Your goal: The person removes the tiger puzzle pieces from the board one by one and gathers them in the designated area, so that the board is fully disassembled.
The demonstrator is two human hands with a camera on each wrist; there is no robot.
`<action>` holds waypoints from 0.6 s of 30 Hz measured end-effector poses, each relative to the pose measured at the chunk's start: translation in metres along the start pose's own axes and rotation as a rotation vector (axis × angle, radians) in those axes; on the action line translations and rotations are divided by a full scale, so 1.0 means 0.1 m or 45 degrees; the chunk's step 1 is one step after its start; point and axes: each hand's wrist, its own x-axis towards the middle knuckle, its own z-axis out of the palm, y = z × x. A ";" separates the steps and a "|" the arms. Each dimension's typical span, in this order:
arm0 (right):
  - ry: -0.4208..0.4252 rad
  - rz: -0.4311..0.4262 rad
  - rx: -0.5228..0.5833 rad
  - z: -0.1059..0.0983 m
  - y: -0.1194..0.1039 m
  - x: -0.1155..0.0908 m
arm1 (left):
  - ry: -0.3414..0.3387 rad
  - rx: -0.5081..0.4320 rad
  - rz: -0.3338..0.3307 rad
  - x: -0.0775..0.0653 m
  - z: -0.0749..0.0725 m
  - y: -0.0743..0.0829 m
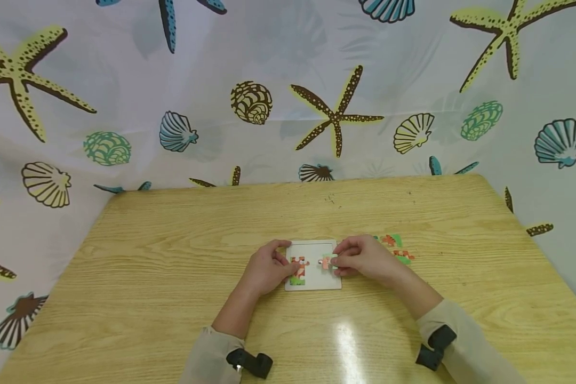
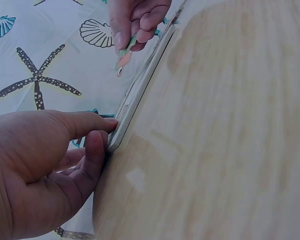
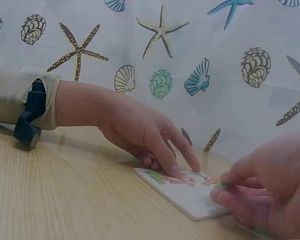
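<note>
A white square puzzle tray (image 1: 318, 281) lies on the table, with joined orange and green puzzle pieces (image 1: 298, 279) along its left side. My left hand (image 1: 266, 270) grips the tray's left edge, its thumb resting on those pieces and its fingers curled at the border. In the left wrist view the thumb and a finger meet at the tray's corner. My right hand (image 1: 367, 257) pinches a single orange and green puzzle piece (image 1: 325, 262) between thumb and fingers, over the right part of the tray. The right wrist view shows this piece partly hidden by the fingers.
Loose puzzle pieces (image 1: 392, 240) lie on the wooden table (image 1: 173, 240) behind and to the right of my right hand, some partly covered by it. A white curtain (image 1: 278, 48) with shells and starfish hangs along the table's back edge.
</note>
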 end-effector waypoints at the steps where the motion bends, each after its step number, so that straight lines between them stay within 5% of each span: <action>1: -0.005 0.000 -0.005 -0.01 0.00 0.00 | 0.000 0.002 0.000 0.00 0.00 0.00; 18: -0.053 0.003 -0.034 -0.09 0.03 -0.14 | 0.011 0.027 0.006 0.01 0.01 -0.02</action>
